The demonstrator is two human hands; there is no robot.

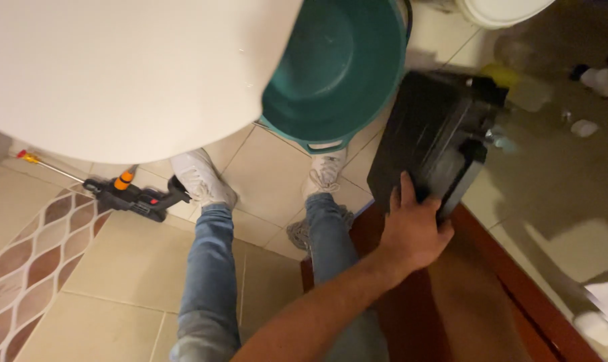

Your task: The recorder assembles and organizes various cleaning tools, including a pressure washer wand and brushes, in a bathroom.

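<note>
My right hand (411, 231) reaches forward from the bottom of the view and grips the near edge of a black rectangular case (438, 127). The thumb lies on its top face and the fingers wrap over the right side. The case is tilted, its far end close to a teal plastic basin (337, 60). My left hand is out of view. Below me are my legs in blue jeans and my white sneakers (200, 177) on beige floor tiles.
A large white rounded surface (116, 67) fills the upper left. A black and orange spray gun (133, 198) lies on the floor by my left foot. A brown wooden panel (478, 295) runs along the right. Small bottles (595, 79) stand far right.
</note>
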